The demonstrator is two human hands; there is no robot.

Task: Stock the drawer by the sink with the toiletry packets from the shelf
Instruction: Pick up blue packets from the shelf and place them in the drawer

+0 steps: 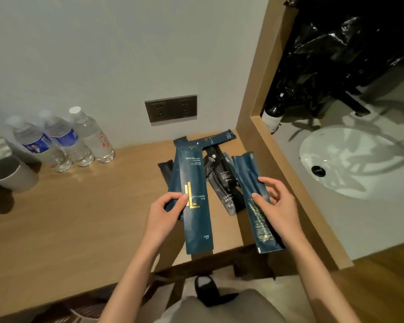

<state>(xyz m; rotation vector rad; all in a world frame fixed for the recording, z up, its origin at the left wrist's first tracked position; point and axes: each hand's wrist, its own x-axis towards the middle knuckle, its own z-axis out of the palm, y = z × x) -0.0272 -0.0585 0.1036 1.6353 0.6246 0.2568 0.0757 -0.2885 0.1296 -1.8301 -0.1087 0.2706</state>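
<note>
Two sachets: "MODERN LIGHT LUXURY" comb sachet (194,173) in left fingers' (173,200) pinch, fine-print sachet (247,173) in right fingers' (260,198) pinch.

Partition (258,78) right of shelf (91,206) (bottles (63,138) left)

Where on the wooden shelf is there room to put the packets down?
The biggest bare patch of the shelf lies between the water bottles and the packet pile, below the wall socket. The front strip from the cup toward the left hand is bare too. It is crowded in the right corner, beside the wooden divider.
</note>
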